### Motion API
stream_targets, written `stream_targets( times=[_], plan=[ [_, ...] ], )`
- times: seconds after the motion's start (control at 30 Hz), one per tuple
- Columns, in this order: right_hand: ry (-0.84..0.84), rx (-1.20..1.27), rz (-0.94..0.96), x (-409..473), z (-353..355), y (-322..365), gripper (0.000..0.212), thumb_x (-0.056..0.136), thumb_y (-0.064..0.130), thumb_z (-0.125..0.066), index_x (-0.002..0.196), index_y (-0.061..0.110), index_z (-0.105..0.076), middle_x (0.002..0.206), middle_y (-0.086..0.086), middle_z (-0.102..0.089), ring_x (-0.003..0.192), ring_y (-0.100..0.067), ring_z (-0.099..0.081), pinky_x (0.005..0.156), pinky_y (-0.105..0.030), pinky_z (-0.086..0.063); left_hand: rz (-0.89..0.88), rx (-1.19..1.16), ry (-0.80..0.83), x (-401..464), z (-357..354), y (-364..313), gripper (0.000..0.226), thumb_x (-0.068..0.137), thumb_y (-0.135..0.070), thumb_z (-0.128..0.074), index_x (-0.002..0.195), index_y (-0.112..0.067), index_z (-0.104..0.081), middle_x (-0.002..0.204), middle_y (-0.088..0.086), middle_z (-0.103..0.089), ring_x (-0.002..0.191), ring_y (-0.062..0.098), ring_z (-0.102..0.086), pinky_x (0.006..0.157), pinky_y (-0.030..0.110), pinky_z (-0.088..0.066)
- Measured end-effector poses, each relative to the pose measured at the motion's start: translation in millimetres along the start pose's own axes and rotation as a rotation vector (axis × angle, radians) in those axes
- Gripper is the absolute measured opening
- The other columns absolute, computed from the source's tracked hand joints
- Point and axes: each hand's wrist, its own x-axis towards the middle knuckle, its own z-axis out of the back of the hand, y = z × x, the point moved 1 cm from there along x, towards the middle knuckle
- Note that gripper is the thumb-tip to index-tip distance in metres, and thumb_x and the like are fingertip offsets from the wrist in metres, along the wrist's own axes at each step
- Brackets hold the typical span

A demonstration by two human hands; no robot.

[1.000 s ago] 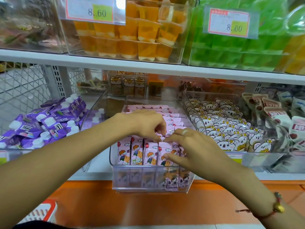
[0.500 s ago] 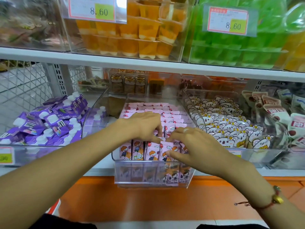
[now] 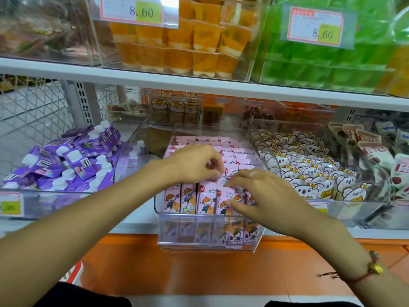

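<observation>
— What were the hands holding?

— The left hand (image 3: 194, 165) had its fingers curled tight, the tips nipping the top edges of the small pink sachets (image 3: 188, 199) printed with cartoon children. The right hand (image 3: 265, 196) was narrower than open: thumb flat against the face of a front-row sachet, fingers hooked over its top from behind. It wore a pale ring (image 3: 253, 173), and a red cord bracelet with a gold bead (image 3: 374, 268) sat on that wrist.

— And where did the sachets stand?

— Upright in tight rows inside a clear plastic bin (image 3: 205, 240) with glossy walls, whose front hung past the edge of the lower white shelf (image 3: 137, 222), above an orange base panel (image 3: 177, 269).

— What lay around it?

— Just left, another clear tray held purple pouches with white screw caps (image 3: 66, 160), piled loosely. Just right, crinkly white packets with koala faces and flowers (image 3: 309, 173) filled a third tray. On the upper white shelf (image 3: 132, 77) stood clear boxes of orange jelly cups (image 3: 181, 41) and green jelly cups (image 3: 321, 65), each with a red-framed price tag (image 3: 132, 9) reading 8.60. Wire mesh (image 3: 33, 111) backed the far left.
</observation>
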Motion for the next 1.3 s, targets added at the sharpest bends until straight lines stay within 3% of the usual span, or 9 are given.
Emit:
stream_targets(
  times=[0.13, 0.37, 0.5, 0.6, 0.77, 0.97, 1.1, 1.2, 1.3],
  plan=[
    [-0.002, -0.004, 0.002, 0, 0, 0, 0.045, 0.092, 0.055, -0.047, 0.129, 0.029, -0.054, 0.122, 0.011, -0.057, 0.110, -0.013, -0.051, 0.086, -0.028, -0.037, 0.044, 0.117, 0.087, 8, -5, -1, 0.019, 0.087, -0.038, -0.065, 0.100, -0.027, -0.073, 0.090, -0.010, -0.066, 0.084, 0.012, -0.057, 0.066, 0.027, -0.042],
    [-0.004, 0.003, -0.007, -1, -1, 0, 0.046, 0.091, 0.056, -0.047, 0.129, 0.030, -0.053, 0.124, 0.012, -0.056, 0.111, -0.013, -0.050, 0.089, -0.027, -0.035, 0.011, 0.199, 0.186, 16, -6, -7, 0.020, 0.084, -0.031, -0.070, 0.103, -0.022, -0.073, 0.090, -0.009, -0.056, 0.092, 0.013, -0.050, 0.088, 0.038, -0.049],
    [-0.017, 0.010, -0.008, -1, -1, -1, 0.046, 0.091, 0.056, -0.047, 0.128, 0.030, -0.054, 0.123, 0.012, -0.057, 0.110, -0.013, -0.051, 0.086, -0.027, -0.035, -0.003, 0.060, 0.057, 4, -1, 0, 0.028, 0.085, -0.038, -0.068, 0.106, -0.020, -0.069, 0.094, -0.008, -0.060, 0.096, 0.015, -0.051, 0.083, 0.033, -0.044],
    [-0.025, 0.009, -0.006, -1, -2, -2, 0.046, 0.090, 0.056, -0.048, 0.128, 0.030, -0.054, 0.123, 0.011, -0.057, 0.110, -0.013, -0.052, 0.087, -0.028, -0.037, 0.001, -0.068, -0.056, -5, 4, 2, 0.023, 0.088, -0.037, -0.065, 0.105, -0.022, -0.066, 0.114, -0.005, -0.064, 0.110, 0.012, -0.056, 0.094, 0.034, -0.044],
    [-0.055, 0.086, -0.014, 0, -1, -1, 0.045, 0.088, 0.055, -0.054, 0.129, 0.037, -0.050, 0.123, 0.014, -0.055, 0.113, -0.011, -0.051, 0.085, -0.030, -0.043, -0.010, -0.386, -0.426, -19, 18, -8, 0.015, 0.090, -0.023, -0.063, 0.105, -0.022, -0.061, 0.105, -0.009, -0.065, 0.100, 0.005, -0.061, 0.093, 0.036, -0.051],
    [-0.403, 0.671, -0.217, 5, 5, 5, 0.054, 0.079, 0.066, -0.048, 0.119, 0.030, -0.048, 0.115, 0.017, -0.054, 0.108, 0.001, -0.051, 0.090, -0.028, -0.046, -0.048, -0.717, -0.728, -43, 23, -19, 0.015, 0.093, -0.017, -0.061, 0.106, -0.025, -0.059, 0.108, -0.006, -0.066, 0.101, 0.008, -0.064, 0.090, 0.030, -0.053],
    [-0.352, 0.973, -0.176, 11, 6, 15, 0.042, 0.087, 0.045, -0.056, 0.125, 0.029, -0.052, 0.118, 0.009, -0.060, 0.102, -0.009, -0.061, 0.087, -0.031, -0.050, -0.044, -0.832, -0.716, -50, 12, -25, 0.017, 0.089, -0.017, -0.065, 0.105, -0.023, -0.063, 0.105, -0.008, -0.069, 0.095, 0.001, -0.065, 0.084, 0.018, -0.051],
    [-0.328, 1.154, -0.199, 17, 3, 20, 0.024, 0.092, 0.025, -0.059, 0.115, 0.027, -0.062, 0.106, -0.001, -0.068, 0.082, -0.005, -0.067, 0.072, -0.013, -0.048, 0.012, -0.906, -0.705, -52, 2, -23, 0.026, 0.088, -0.021, -0.067, 0.113, -0.024, -0.061, 0.108, -0.013, -0.068, 0.098, -0.004, -0.064, 0.084, 0.013, -0.050],
    [-0.276, 1.308, -0.340, 21, -3, 22, 0.028, 0.092, 0.024, -0.059, 0.120, 0.023, -0.061, 0.107, 0.000, -0.070, 0.091, -0.002, -0.068, 0.073, -0.010, -0.048, 0.081, -0.954, -0.699, -53, -5, -16, 0.031, 0.089, -0.024, -0.065, 0.118, -0.028, -0.055, 0.115, -0.014, -0.065, 0.101, -0.005, -0.063, 0.086, 0.017, -0.051]
  ],
)
